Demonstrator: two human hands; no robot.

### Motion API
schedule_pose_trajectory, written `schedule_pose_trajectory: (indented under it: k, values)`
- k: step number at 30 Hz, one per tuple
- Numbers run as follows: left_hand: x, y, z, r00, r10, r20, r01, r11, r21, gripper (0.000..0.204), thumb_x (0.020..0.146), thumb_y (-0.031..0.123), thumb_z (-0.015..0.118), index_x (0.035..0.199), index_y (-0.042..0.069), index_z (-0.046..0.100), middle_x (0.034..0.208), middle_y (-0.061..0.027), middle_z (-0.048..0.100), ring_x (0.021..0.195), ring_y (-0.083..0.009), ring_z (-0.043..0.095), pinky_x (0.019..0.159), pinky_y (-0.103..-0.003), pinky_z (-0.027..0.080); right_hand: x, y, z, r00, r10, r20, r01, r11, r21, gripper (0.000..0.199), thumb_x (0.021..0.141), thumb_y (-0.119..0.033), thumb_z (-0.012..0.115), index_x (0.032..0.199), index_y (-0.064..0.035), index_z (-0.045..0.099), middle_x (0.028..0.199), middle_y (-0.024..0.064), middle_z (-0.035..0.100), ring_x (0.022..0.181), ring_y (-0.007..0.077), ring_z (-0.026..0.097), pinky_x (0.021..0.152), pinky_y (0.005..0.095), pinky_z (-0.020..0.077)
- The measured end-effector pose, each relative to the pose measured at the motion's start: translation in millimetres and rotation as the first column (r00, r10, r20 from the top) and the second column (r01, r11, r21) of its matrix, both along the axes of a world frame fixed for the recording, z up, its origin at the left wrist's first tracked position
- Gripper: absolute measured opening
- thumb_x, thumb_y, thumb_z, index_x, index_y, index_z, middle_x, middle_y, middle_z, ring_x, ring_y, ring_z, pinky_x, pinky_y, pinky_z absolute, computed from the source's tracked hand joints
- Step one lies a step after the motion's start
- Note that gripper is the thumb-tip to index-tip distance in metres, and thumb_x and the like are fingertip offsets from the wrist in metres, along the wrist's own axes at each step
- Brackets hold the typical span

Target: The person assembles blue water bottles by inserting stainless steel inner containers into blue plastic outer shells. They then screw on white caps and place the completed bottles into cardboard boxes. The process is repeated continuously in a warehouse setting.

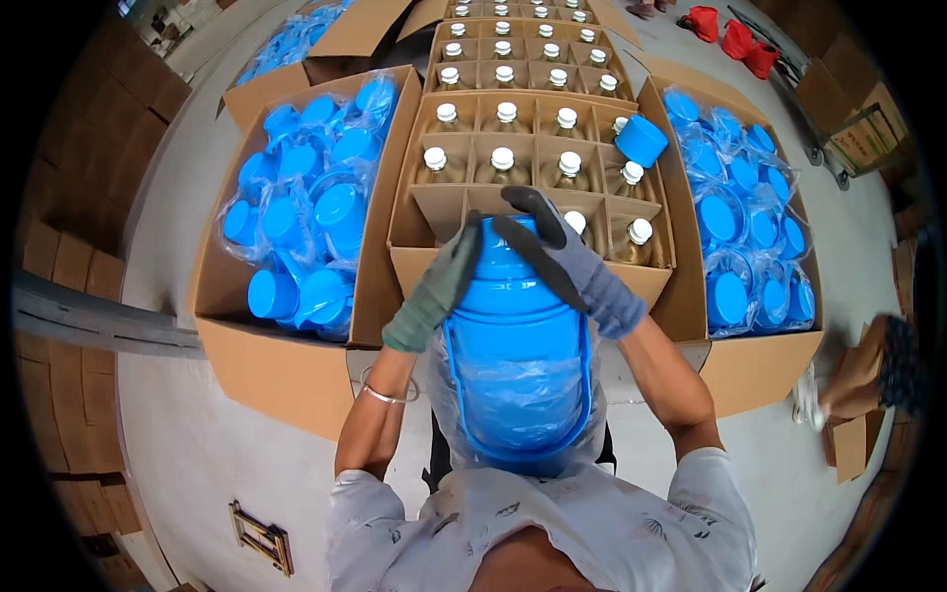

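both gloved hands, left hand (437, 289) and right hand (572, 261), fingers clamped on top of blue plastic container (518, 355) in clear bag, held against chest, just before divided carton of bottles (523, 168).

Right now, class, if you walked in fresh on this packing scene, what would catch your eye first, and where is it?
Dead centre, a big bright blue plastic container in a clear bag is clasped near its top by the gloved left hand and right hand. Behind it stands a cardboard box of white-capped glass bottles in dividers. On either side lie open cartons of bagged blue lids, left and right.
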State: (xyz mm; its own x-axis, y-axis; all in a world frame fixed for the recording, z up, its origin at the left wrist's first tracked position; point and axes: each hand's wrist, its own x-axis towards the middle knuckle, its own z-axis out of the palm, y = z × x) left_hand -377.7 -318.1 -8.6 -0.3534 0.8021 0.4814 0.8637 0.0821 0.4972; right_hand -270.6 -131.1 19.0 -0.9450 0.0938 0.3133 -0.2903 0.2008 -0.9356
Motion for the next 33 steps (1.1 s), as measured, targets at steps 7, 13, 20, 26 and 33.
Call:
schedule_pose_trajectory:
  k: [7, 13, 20, 26, 33]
  values:
    - [9, 15, 82, 0.822, 0.111, 0.559, 0.028, 0.972, -0.234, 0.051, 0.094, 0.032, 0.05, 0.133, 0.0, 0.042, 0.123, -0.0212, 0.053, 0.11, -0.0246, 0.055, 0.091, -0.036, 0.046, -4, 46, -57, 0.979, -0.147, 0.141, 0.164, 0.979, -0.118, 0.045, 0.096, -0.025, 0.046, 0.136, -0.0055, 0.039, 0.135, 0.0111, 0.043, 0.124, 0.0192, 0.04, 0.105, 0.0312, 0.0321]
    - [11, 23, 32, 0.866, 0.168, 0.471, -0.05, 0.966, -0.252, 0.059, 0.089, 0.047, 0.053, 0.124, 0.0, 0.048, 0.096, -0.0221, 0.064, 0.092, -0.0285, 0.064, 0.079, -0.037, 0.05, -15, 23, -33, 0.995, -0.069, -0.077, 0.065, 0.997, -0.052, 0.056, 0.093, -0.029, 0.049, 0.139, -0.0029, 0.034, 0.141, 0.0128, 0.037, 0.132, 0.0232, 0.032, 0.109, 0.0343, 0.0268]
    - [-53, -55, -2, 0.574, -0.087, 0.814, -0.316, 0.894, 0.318, 0.036, 0.097, 0.021, 0.044, 0.124, -0.003, 0.05, 0.11, -0.011, 0.062, 0.102, -0.0211, 0.061, 0.093, -0.033, 0.047, 29, 22, 21, 0.936, -0.312, -0.163, 0.318, 0.948, 0.007, 0.055, 0.093, -0.022, 0.049, 0.14, -0.0037, 0.028, 0.14, 0.0147, 0.034, 0.13, 0.0249, 0.034, 0.107, 0.0357, 0.0276]
    - [-9, -5, -62, 0.569, -0.153, 0.808, -0.21, 0.923, 0.322, 0.046, 0.1, 0.027, 0.037, 0.138, 0.002, 0.035, 0.141, -0.0129, 0.038, 0.13, -0.022, 0.037, 0.109, -0.034, 0.03, 53, 29, -117, 0.712, -0.686, -0.148, 0.689, 0.641, 0.338, 0.062, 0.091, -0.023, 0.053, 0.142, -0.004, 0.022, 0.142, 0.0178, 0.029, 0.13, 0.0302, 0.031, 0.107, 0.0379, 0.0235]
    - [3, -25, -50, 0.616, -0.215, 0.757, 0.096, 0.975, 0.199, 0.064, 0.095, 0.039, 0.045, 0.144, 0.003, 0.023, 0.147, -0.0136, 0.028, 0.135, -0.0239, 0.028, 0.112, -0.036, 0.024, 14, -2, 20, 0.934, -0.065, 0.35, 0.08, 0.996, -0.029, 0.044, 0.096, -0.027, 0.045, 0.135, -0.0072, 0.039, 0.133, 0.0088, 0.043, 0.119, 0.0212, 0.043, 0.102, 0.0329, 0.0341]
